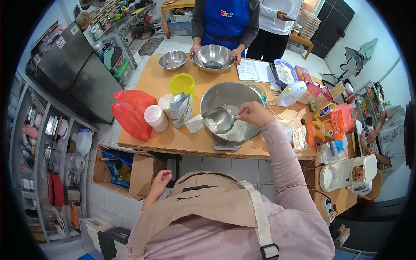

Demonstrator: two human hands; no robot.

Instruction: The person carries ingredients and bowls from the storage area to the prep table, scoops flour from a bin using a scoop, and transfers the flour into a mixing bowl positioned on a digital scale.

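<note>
A large steel mixing bowl stands on a white scale near the table's front edge, with white flour in it. My right hand is closed on the handle of a metal measuring cup. The cup is tilted inside the bowl and has some flour in it. My left hand hangs below the table edge at my side, holding nothing, its fingers loosely bent. Left of the bowl are a white spatula-like blade, a foil pouch and white jars.
Across the table, a person in a blue apron holds a steel bowl. A red bag lies left. A hand mixer, cable and packets crowd the right. An open cardboard box sits on the floor.
</note>
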